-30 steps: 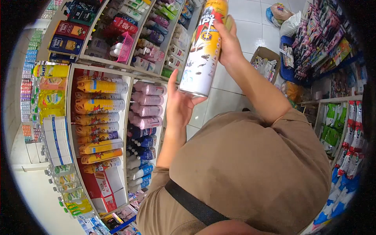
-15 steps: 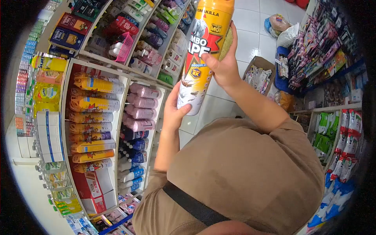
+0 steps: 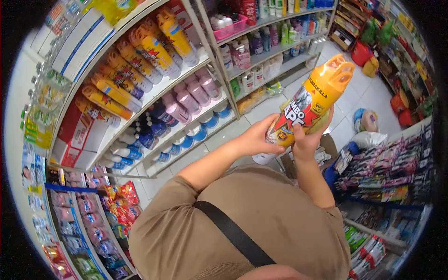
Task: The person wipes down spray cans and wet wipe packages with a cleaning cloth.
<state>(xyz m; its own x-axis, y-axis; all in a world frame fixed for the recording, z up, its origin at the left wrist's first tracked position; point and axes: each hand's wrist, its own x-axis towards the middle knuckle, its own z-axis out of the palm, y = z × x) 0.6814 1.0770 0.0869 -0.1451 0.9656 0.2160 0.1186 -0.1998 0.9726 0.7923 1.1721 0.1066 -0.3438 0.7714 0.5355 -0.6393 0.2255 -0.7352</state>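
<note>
Left hand [image 3: 258, 140] and right hand [image 3: 308, 143] are wrapped around one tall yellow-and-white metal spray can [image 3: 301, 109], the left low on its left side, the right thumb pressing its front. It's held out beyond the brown shirt [image 3: 261, 205], long axis slanting from white base [image 3: 264, 159], near left, to orange-yellow plastic cap [image 3: 337, 74], far right. Over on the left stand matching yellow cans [image 3: 154, 53], closer to the left hand.
</note>
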